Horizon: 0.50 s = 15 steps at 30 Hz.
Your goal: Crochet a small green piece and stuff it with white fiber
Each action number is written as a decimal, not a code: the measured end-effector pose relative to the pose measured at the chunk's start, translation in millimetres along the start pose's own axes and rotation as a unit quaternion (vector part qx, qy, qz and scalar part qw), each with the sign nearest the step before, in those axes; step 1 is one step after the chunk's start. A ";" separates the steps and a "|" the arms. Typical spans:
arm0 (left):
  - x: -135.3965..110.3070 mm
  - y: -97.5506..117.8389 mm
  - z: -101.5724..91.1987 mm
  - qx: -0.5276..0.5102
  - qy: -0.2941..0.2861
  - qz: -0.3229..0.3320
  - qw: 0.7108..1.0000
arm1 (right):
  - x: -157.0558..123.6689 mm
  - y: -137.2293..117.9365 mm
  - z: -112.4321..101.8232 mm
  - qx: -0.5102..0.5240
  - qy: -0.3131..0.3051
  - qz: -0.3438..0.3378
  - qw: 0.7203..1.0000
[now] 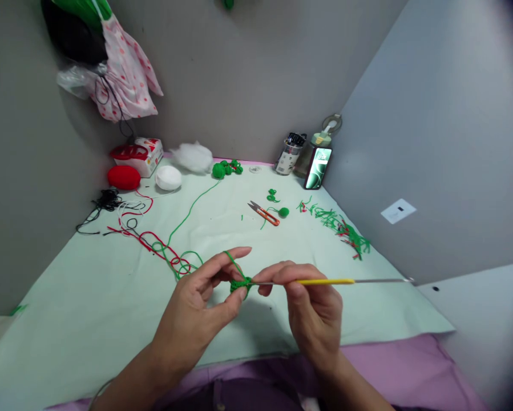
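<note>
Between its thumb and fingers, my left hand point(196, 302) pinches a small green crochet piece point(239, 285). Green yarn runs from the piece up over my left index finger. My right hand point(314, 311) grips a crochet hook point(324, 281) by its yellow handle, pen-like. One metal end of the hook meets the green piece; the other points right, past my hand. A loose green strand point(192, 206) leads back across the table to a green yarn ball point(218, 170).
Orange thread snips point(263, 213) lie beyond my hands, beside a small green ball point(283, 212). Green and red yarn scraps point(342, 228) are at right, near a propped phone point(318, 168). Red yarn point(124, 177), white yarn point(168, 178) and white stuffing point(193, 157) stand back left.
</note>
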<state>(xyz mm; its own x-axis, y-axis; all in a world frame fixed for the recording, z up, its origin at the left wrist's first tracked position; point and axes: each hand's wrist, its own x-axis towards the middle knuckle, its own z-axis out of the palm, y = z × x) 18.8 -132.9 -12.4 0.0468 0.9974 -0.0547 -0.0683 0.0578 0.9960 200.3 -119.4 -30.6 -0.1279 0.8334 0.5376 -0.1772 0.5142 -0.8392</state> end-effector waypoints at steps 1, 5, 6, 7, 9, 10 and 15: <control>-0.2 -0.9 -0.1 0.002 0.000 0.000 1.000 | 0.2 0.3 0.1 0.000 0.001 0.002 1.000; -1.7 -6.4 -0.7 0.006 0.003 0.013 1.000 | 0.1 -1.6 -0.6 -0.023 -0.013 -0.014 1.000; -1.9 -7.6 -0.8 0.007 0.004 0.016 1.000 | 0.1 -2.7 -1.2 -0.036 -0.022 -0.022 0.999; -2.0 -8.5 -0.9 0.007 0.005 0.018 1.000 | 0.1 -3.8 -2.0 -0.048 -0.030 -0.029 0.998; -1.7 -9.0 -0.9 0.012 0.007 0.018 1.000 | 0.6 -5.6 -3.5 -0.061 -0.041 -0.034 0.997; -1.4 -8.7 -0.8 0.016 0.006 0.019 1.000 | 1.0 -6.2 -4.1 -0.062 -0.042 -0.036 0.997; 0.1 -5.5 -0.4 0.072 0.018 0.060 0.995 | 1.6 -6.6 -4.4 -0.119 -0.061 -0.086 0.987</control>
<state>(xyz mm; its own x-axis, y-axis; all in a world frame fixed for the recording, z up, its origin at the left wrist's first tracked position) 18.7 -133.1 -17.9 0.0107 0.9977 0.0663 0.0723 -0.0669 0.9951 205.5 -120.5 -24.6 -0.2354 0.7058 0.6682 0.0259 0.6918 -0.7216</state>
